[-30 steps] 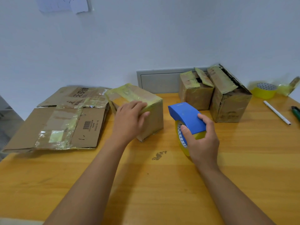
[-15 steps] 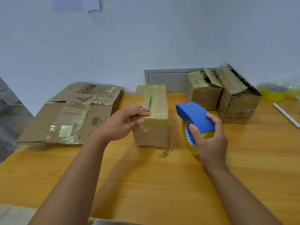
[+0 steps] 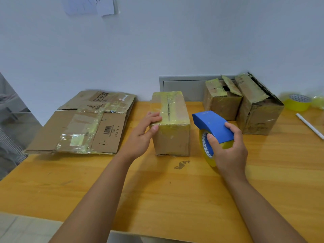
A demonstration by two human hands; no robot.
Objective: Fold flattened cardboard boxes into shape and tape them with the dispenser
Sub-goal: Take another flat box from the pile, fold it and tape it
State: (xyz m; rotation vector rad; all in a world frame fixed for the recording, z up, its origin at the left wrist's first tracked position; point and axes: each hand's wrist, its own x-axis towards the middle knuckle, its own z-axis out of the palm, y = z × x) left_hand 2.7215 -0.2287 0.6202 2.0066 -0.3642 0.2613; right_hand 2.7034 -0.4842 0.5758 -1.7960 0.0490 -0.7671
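A folded cardboard box [image 3: 172,135] stands upright in the middle of the wooden table [image 3: 157,195], its top seam covered with yellowish tape. My left hand [image 3: 142,135] grips its near left top corner, thumb on the front face and fingers on top. My right hand [image 3: 228,151] holds the blue tape dispenser [image 3: 212,127] with its yellow tape roll just right of the box, resting on the table. A stack of flattened cardboard boxes [image 3: 87,123] lies at the left.
Two more taped boxes [image 3: 221,104] [image 3: 257,111] stand at the back right against a grey wall panel. A spare yellow tape roll [image 3: 296,102] and a white pen [image 3: 309,126] lie at the far right. The table's left edge is beside the flattened stack.
My left hand has turned the box from a diagonal pose to end-on toward me and slid to its left corner. The dispenser has stayed in my right hand.
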